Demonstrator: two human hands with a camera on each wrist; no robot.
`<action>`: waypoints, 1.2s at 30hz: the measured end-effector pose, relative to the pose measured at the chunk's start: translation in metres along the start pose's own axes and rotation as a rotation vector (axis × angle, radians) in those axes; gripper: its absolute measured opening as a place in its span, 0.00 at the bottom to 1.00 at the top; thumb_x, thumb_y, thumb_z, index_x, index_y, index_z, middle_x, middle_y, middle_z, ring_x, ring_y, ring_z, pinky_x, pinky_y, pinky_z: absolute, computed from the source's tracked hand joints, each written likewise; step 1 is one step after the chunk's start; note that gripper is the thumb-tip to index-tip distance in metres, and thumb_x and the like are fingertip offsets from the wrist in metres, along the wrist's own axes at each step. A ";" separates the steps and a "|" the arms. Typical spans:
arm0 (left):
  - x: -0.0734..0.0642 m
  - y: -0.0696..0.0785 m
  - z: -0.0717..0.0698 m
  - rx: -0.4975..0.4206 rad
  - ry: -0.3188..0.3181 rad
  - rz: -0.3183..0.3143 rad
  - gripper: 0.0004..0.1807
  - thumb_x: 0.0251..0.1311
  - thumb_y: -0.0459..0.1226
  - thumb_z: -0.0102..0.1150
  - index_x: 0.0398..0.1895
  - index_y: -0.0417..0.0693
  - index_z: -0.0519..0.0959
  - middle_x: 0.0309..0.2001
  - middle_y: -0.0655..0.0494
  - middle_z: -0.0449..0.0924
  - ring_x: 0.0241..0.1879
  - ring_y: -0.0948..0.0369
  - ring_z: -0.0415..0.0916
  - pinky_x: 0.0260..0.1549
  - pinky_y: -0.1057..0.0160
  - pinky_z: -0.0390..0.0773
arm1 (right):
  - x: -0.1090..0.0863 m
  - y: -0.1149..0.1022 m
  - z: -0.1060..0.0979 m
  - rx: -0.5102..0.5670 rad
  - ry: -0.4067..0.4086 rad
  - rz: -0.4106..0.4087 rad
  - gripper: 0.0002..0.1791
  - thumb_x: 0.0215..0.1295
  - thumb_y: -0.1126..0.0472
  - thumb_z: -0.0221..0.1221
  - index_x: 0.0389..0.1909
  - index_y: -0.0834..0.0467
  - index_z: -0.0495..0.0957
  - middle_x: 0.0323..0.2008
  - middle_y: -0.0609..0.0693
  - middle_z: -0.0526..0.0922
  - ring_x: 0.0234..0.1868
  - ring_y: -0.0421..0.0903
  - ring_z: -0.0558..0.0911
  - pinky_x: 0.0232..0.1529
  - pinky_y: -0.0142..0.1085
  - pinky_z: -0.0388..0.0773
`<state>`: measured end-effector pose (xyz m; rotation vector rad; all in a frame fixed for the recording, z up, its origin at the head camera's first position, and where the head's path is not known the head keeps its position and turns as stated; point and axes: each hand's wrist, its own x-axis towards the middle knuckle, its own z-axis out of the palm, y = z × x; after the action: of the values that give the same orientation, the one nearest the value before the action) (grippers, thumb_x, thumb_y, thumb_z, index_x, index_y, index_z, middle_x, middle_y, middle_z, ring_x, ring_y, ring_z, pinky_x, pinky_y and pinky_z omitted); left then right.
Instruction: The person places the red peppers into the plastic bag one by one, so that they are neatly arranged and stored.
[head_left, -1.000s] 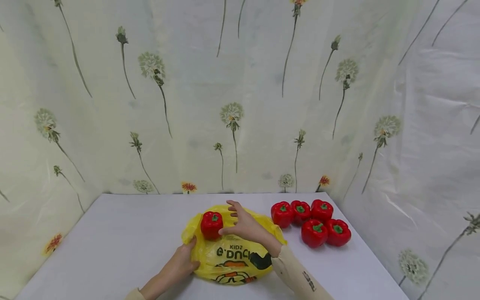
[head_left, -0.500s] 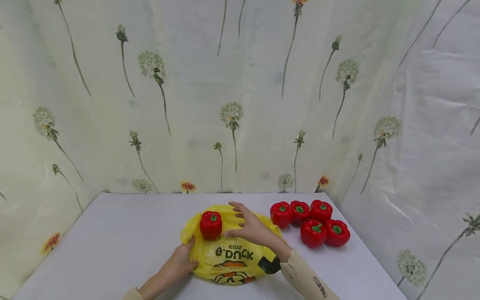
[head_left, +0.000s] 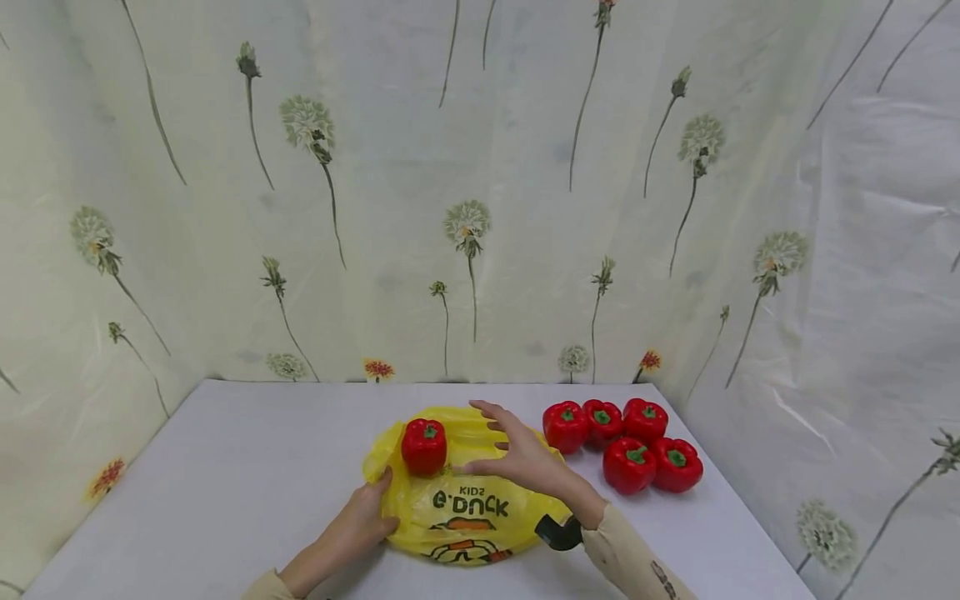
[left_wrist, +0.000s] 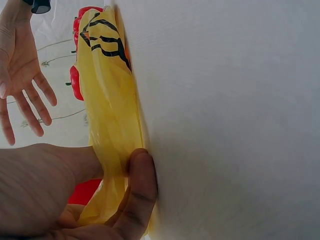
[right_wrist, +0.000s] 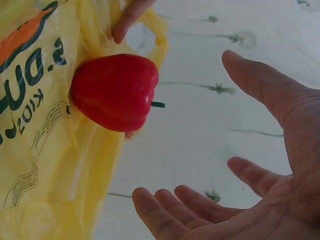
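A yellow plastic bag (head_left: 411,510) with duck print lies on the white table, and a red bell pepper (head_left: 424,448) sits upright on its far left part. At the bag's left edge my left hand (head_left: 363,518) pinches the plastic; in the left wrist view the fingers (left_wrist: 140,192) curl round its fold. My right hand (head_left: 528,460) hovers above the bag to the right of the pepper, fingers spread and holding nothing. The right wrist view shows a gap between this pepper (right_wrist: 117,92) and the right hand (right_wrist: 300,160).
Several more red bell peppers (head_left: 628,465) are grouped at the table's back right, beyond the bag. A curtain (head_left: 390,208) with dandelion print hangs behind the table (head_left: 247,467) and along both sides.
My right hand has drawn back to the right, away from the pepper on the bag. The left hand keeps its hold on the bag's edge, and the pepper stays in place.
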<state>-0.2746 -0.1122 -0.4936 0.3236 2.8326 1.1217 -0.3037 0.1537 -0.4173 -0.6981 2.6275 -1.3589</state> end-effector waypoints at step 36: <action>0.002 -0.002 0.003 -0.025 -0.010 -0.027 0.43 0.44 0.25 0.66 0.65 0.20 0.59 0.66 0.25 0.60 0.45 0.49 0.74 0.25 0.66 0.75 | -0.033 0.028 -0.029 -0.126 0.137 0.121 0.47 0.46 0.42 0.72 0.68 0.33 0.61 0.70 0.50 0.63 0.67 0.58 0.66 0.61 0.58 0.71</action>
<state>-0.2767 -0.1114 -0.4968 0.2869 2.8034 1.1458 -0.2931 0.2040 -0.4263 -0.4657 2.8307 -1.2592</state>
